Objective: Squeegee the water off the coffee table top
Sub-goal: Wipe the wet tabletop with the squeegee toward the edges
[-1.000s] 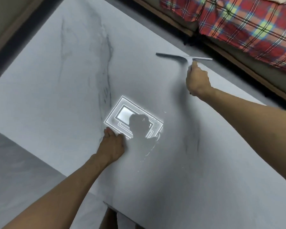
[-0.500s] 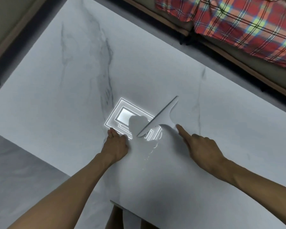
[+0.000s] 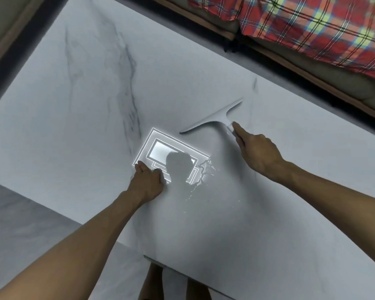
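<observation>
The big coffee table top [image 3: 204, 87] is pale grey stone with dark wavy lines in it. Past its far edge there is a red checked blanket [image 3: 312, 20] on a couch. A bright light shape [image 3: 160, 150] shines on the table near its middle, with a round dark shadow over part of it. The squeegee [image 3: 212, 120] lies slanted on the table, nearer the far edge than the near one, just above the light shape. The right hand [image 3: 258, 154] is wrapped round its handle, with one finger pointing along it. The left hand [image 3: 146, 182] presses flat on the table, holding nothing, touching the light shape. Small shiny water drops [image 3: 200, 176] sit between the two hands.
</observation>
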A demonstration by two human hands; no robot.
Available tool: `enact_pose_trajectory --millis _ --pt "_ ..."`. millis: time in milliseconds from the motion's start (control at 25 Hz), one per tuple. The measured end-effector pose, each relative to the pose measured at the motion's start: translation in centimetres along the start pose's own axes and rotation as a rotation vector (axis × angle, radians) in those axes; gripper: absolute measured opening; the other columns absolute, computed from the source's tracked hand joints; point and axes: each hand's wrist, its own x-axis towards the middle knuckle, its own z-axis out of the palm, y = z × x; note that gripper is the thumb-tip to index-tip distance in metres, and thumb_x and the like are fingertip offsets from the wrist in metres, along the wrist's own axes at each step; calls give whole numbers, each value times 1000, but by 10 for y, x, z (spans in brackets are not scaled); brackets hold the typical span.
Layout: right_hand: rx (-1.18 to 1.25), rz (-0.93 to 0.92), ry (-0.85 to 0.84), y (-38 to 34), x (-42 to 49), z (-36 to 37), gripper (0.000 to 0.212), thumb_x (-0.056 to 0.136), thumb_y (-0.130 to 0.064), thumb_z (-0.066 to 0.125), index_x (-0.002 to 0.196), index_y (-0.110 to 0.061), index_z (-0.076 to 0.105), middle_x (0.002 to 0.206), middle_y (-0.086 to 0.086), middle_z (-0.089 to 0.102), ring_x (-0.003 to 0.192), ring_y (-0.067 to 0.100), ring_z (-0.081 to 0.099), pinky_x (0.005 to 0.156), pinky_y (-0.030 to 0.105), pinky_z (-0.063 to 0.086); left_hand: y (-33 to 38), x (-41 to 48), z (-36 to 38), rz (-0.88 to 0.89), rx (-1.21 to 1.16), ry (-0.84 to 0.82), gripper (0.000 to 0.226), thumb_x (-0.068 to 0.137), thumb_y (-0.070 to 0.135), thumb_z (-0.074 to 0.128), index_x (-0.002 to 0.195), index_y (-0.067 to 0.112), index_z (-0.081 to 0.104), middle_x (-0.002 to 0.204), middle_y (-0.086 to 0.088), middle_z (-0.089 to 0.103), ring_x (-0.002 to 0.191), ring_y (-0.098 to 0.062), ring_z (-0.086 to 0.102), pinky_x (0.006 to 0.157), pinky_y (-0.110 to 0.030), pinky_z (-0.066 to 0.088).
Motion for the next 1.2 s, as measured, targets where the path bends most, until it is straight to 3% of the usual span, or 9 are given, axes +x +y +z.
enact_pose_trajectory --millis 240,320,440,600,760,920,1000,1120,1200 --pt "-98 15 -181 42 -105 19 52 103 -32 27 151 -43 11 85 6 66 74 30 61 65 35 48 5 -14 -6 -32 -46 3 47 99 25 30 142 7 35 149 -47 4 145 -53 2 117 -49 25" --pt "-76 40 -193 48 -115 6 48 102 -39 25 150 -44 17 84 6 67 75 31 62 65 34 46 10 -20 -8 -61 -81 61 42 98 21 35 135 3 41 147 -43 19 142 -48 20 111 -47 35" --pt "18 82 10 54 -63 -27 44 101 -47 26 145 -41 28 111 20 67 98 44 62 84 44 50 31 -23 -10 25 -113 238 23 89 9 42 105 0 56 115 -25 51 106 -37 52 88 -40 48" --pt "158 150 158 48 52 -68 39 103 -37 26 136 -23 40 122 20 61 100 46 58 85 52 49 70 -11 5 88 -128 175 26 81 8 43 106 2 52 115 -21 48 112 -37 44 93 -40 43" --pt "214 283 97 60 90 -67 29 102 -33 26 117 -19 46 109 21 62 78 38 60 49 34 48 86 5 8 -12 -98 65 46 90 12 44 134 2 42 147 -31 26 132 -50 30 107 -51 36" --pt "125 211 58 76 24 -33 44 104 -36 24 146 -26 30 117 25 63 99 48 59 85 48 49 91 6 -2 -55 -157 20 50 89 15 51 137 5 43 151 -25 23 136 -47 31 110 -52 34" --pt "122 189 -19 88 -28 -18 46 103 -40 23 148 -34 23 107 26 66 93 45 62 79 44 48 94 8 -4 -69 -173 -10 52 89 16 51 139 6 42 152 -25 23 137 -46 31 110 -52 33" --pt "77 218 -168 95 -90 -16 46 101 -47 22 147 -44 21 81 8 68 69 29 63 60 30 43 99 8 -8 -103 -181 -25 56 88 17 52 141 6 40 152 -26 21 139 -45 27 112 -53 31" --pt "81 228 -118 101 -80 -27 47 100 -50 22 146 -42 27 93 14 71 81 35 65 70 34 49 104 7 -10 -120 -186 -23 56 88 19 52 141 7 39 153 -26 20 140 -45 25 112 -54 30"
